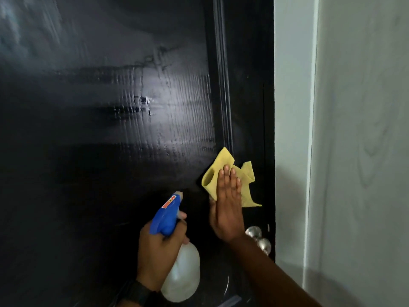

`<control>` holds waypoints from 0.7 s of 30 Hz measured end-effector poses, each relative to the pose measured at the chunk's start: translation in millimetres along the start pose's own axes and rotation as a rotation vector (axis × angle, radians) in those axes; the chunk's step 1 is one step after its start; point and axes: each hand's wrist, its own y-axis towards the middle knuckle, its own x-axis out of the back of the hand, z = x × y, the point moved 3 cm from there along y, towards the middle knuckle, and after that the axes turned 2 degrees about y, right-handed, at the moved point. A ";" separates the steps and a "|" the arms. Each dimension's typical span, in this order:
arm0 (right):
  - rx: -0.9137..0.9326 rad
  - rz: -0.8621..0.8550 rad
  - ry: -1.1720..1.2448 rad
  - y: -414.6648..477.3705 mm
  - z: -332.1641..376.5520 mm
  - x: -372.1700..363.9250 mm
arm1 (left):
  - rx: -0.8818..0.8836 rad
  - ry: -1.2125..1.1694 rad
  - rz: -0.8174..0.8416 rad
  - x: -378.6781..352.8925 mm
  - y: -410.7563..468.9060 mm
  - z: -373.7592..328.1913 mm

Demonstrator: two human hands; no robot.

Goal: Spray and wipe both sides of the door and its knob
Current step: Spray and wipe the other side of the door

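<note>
The glossy black door (99, 151), streaked wet, stands straight ahead. The right hand (226, 209) presses a crumpled yellow cloth (212, 176) flat against it with straight fingers. The round silver metal knob (263, 245) sits just below and right of that wrist. To that hand's left, the left hand (157, 258) grips a blue-headed translucent spray bottle (181, 273). A pale wall (354, 151) lies further right.

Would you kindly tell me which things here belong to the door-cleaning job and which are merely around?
Job: door, knob, spray bottle gripped by the left hand, yellow cloth pressed to the door by the right hand.
Merely around: pale wall beside the door, dark wristwatch on the left wrist.
</note>
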 end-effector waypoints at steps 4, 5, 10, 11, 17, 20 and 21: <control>0.072 -0.047 0.026 23.0 -0.9 8.0 | -0.018 0.008 0.012 -13.1 13.3 -3.1; 0.091 -0.064 0.026 37.0 0.9 12.6 | -0.017 0.005 0.019 -18.3 17.2 -4.3; 0.170 -0.159 -0.057 134.3 12.3 48.7 | -0.022 -0.028 0.035 -38.1 34.9 -14.5; 0.180 -0.179 -0.069 152.7 14.7 56.8 | -0.029 -0.025 0.032 -39.6 36.7 -16.2; 0.140 -0.250 -0.141 185.7 14.3 69.9 | -0.054 -0.017 0.030 -42.7 36.9 -10.3; 0.089 -0.243 -0.126 152.8 0.8 56.8 | -0.039 -0.008 0.035 -43.3 34.7 -6.3; 0.070 -0.240 -0.116 139.2 -3.9 51.9 | -0.037 -0.003 0.041 -42.7 34.0 -4.8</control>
